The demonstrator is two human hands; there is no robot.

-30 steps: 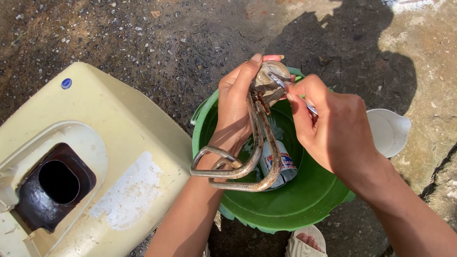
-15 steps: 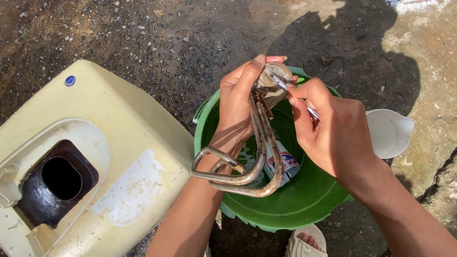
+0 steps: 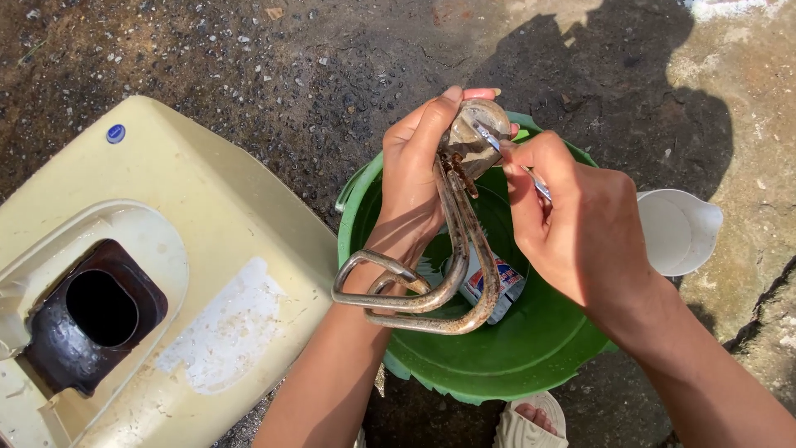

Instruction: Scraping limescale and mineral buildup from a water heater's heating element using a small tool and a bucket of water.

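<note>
One green bucket (image 3: 531, 365), one heating element (image 3: 431, 290) (rusty), two hands.

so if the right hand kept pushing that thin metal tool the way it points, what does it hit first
Probably the round scaled metal flange of the rusty bent heating element, which the left hand grips; the right hand already has the tool's tip against it.

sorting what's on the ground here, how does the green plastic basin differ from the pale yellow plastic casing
The round green plastic basin is an open bowl, while the pale yellow plastic casing is boxy and closed except for one dark round hole. The basin lies under both hands; the casing lies untouched to the left. Both rest on the gritty ground.
</note>
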